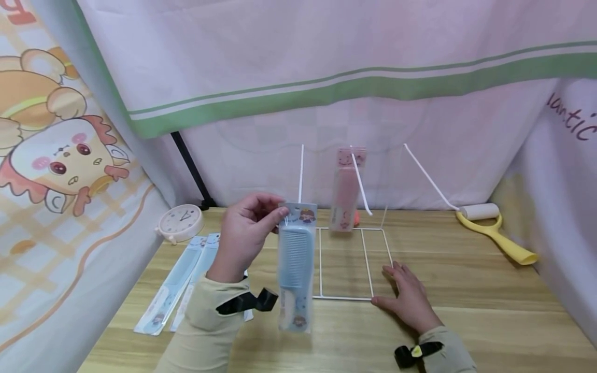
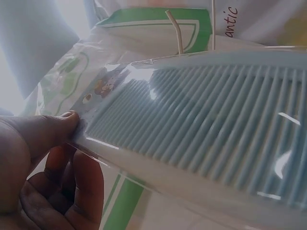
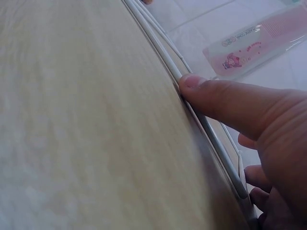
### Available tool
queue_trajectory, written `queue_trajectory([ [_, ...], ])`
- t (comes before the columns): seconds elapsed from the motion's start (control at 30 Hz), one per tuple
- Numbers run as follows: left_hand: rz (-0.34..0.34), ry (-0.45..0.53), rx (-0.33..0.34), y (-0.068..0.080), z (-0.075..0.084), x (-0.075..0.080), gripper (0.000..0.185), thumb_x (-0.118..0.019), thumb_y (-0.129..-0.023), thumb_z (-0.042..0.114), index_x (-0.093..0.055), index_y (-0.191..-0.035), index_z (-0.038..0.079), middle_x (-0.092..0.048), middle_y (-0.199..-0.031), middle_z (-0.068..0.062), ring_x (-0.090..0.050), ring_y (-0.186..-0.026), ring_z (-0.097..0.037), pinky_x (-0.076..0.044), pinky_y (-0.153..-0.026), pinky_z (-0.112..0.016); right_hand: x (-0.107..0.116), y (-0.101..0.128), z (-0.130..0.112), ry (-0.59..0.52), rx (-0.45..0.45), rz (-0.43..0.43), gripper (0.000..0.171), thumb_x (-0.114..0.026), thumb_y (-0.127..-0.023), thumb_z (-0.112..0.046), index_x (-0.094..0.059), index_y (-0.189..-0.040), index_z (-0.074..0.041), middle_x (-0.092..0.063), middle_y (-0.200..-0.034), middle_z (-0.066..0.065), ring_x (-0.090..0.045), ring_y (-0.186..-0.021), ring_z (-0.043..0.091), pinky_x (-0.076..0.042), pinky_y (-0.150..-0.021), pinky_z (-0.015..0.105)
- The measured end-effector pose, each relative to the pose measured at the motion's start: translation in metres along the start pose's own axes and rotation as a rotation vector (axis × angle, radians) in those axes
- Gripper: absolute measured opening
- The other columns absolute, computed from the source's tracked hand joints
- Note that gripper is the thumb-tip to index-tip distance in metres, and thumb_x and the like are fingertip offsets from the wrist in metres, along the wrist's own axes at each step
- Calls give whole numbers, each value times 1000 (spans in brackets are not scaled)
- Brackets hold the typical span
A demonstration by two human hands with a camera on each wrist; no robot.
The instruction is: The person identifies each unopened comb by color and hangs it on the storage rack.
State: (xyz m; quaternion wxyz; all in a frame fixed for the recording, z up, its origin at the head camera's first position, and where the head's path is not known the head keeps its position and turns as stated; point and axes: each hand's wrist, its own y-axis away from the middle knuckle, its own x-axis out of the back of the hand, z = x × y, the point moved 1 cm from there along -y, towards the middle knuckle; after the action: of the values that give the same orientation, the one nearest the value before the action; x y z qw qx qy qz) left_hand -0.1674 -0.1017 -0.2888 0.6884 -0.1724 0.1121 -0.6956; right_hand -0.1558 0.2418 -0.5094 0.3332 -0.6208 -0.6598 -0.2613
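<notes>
My left hand (image 1: 247, 230) pinches the top corner of a packaged light blue comb (image 1: 297, 259) between thumb and fingers. The package hangs upright in front of a white wire rack (image 1: 342, 298) and hides part of its left side. In the left wrist view the comb's teeth (image 2: 206, 120) show through clear plastic. A packaged pink comb (image 1: 346, 199) hangs at the rack's middle prong (image 1: 361, 184). My right hand (image 1: 410, 298) rests at the rack's near right corner. Its thumb (image 3: 216, 98) presses on the base wire in the right wrist view, with the other fingers partly hidden.
More packaged blue combs (image 1: 170, 285) lie on the wooden table (image 1: 466, 321) at the left, partly behind my left arm. A round pink clock (image 1: 180, 223) stands beyond them. At the right lies a yellow-handled lint roller (image 1: 506, 241). Cloth curtains (image 1: 345, 46) enclose the table.
</notes>
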Motion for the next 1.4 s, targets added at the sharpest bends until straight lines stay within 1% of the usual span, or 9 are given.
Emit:
queue_trajectory([
  [0.1, -5, -4, -1, 0, 0, -3, 16, -76, -89, 7, -71, -103, 1, -66, -86, -8, -60, -71, -16, -59, -61, -29, 0, 0, 1, 2, -3, -2, 93, -86, -72, -51, -50, -142, -2, -29, -156, 32, -20, -143, 54, -12, -111, 74],
  [0.37, 3, -16, 45, -3, -6, -5, 17, -75, -90, 10, -70, -105, 4, -64, -90, -10, -60, -75, -17, -59, -63, -27, 1, -1, 2, 8, -8, -8, 94, -85, -72, -52, -50, -143, -2, -29, -157, 31, -19, -144, 53, -12, -112, 73],
  [0.5, -4, -10, 50, -6, -10, -5, 18, -75, -91, 10, -70, -107, 4, -65, -92, -11, -60, -76, -18, -59, -64, -27, 1, -1, 2, 12, -11, -10, 94, -86, -72, -51, -49, -143, -2, -28, -157, 31, -19, -145, 53, -11, -112, 72],
  [0.67, -9, -32, 42, -12, -15, -7, 17, -75, -92, 13, -69, -107, 5, -64, -92, -10, -59, -77, -18, -58, -64, -27, 3, -1, 1, 8, -22, -25, 94, -85, -73, -51, -49, -144, -2, -26, -157, 31, -17, -145, 52, -10, -113, 72],
  [0.77, -11, -48, 33, -17, -17, -10, 17, -74, -92, 14, -69, -106, 5, -64, -91, -9, -57, -75, -18, -55, -62, -24, 5, 0, 2, 9, -17, -22, 93, -85, -73, -50, -49, -143, -2, -26, -157, 32, -17, -145, 52, -10, -113, 71],
  [0.9, 0, -61, 45, -25, -22, -11, 19, -74, -92, 16, -68, -107, 6, -63, -91, -7, -55, -75, -16, -51, -61, -23, 7, -1, 4, 7, -10, -15, 93, -85, -72, -51, -49, -143, -2, -27, -157, 32, -17, -145, 52, -11, -113, 72],
  [1.17, 1, -58, 69, -47, -31, -11, 20, -73, -94, 18, -66, -108, 6, -62, -95, -7, -55, -77, -16, -49, -60, -22, 1, -2, 4, -25, -14, -13, 93, -86, -72, -48, -49, -143, -1, -27, -158, 30, -17, -146, 51, -9, -113, 72],
  [1.27, -4, -82, 88, -54, -35, -11, 20, -73, -94, 20, -66, -108, 7, -62, -97, -7, -55, -79, -17, -49, -61, -22, -1, -1, 3, -32, -25, -21, 92, -86, -72, -48, -49, -143, -2, -27, -158, 29, -17, -146, 51, -9, -114, 71],
  [1.4, -2, -130, 81, -68, -37, -12, 19, -73, -93, 22, -67, -107, 9, -63, -98, -6, -57, -84, -19, -48, -64, -24, -1, -1, 3, -30, -25, -10, 91, -86, -72, -47, -50, -142, -1, -28, -157, 30, -18, -145, 52, -10, -113, 72],
])
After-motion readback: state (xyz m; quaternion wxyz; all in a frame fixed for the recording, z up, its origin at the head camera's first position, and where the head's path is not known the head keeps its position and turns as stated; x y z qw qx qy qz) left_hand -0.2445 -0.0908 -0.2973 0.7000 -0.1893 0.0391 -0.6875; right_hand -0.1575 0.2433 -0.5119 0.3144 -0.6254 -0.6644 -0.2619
